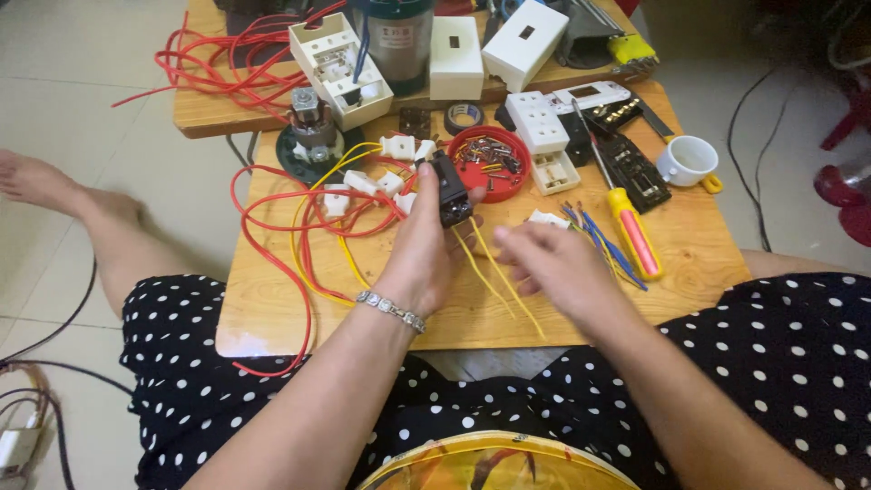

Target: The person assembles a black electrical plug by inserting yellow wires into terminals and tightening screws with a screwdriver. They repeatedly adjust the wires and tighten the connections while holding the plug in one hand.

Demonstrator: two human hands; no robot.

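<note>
While the left hand is up over the wooden table, its fingers are closed around a small black part. The part is held upright, above the middle of the table and just in front of the red bowl. Yellow wires hang down from the part and lie on the table between the 2 hands. A silver bracelet is on the left wrist.

The right hand is just beside the yellow wires, low over the table. It looks blurry, so I cannot tell if it is holding anything or if it is open.

Right of that hand lie some blue wires and a screwdriver with a yellow and red handle. A white cup stands near the right edge. Red wires loop on the left side with little white plugs on them. The red bowl has small metal bits in it. A roll of black tape sits behind the bowl. White boxes stand at the back.
</note>
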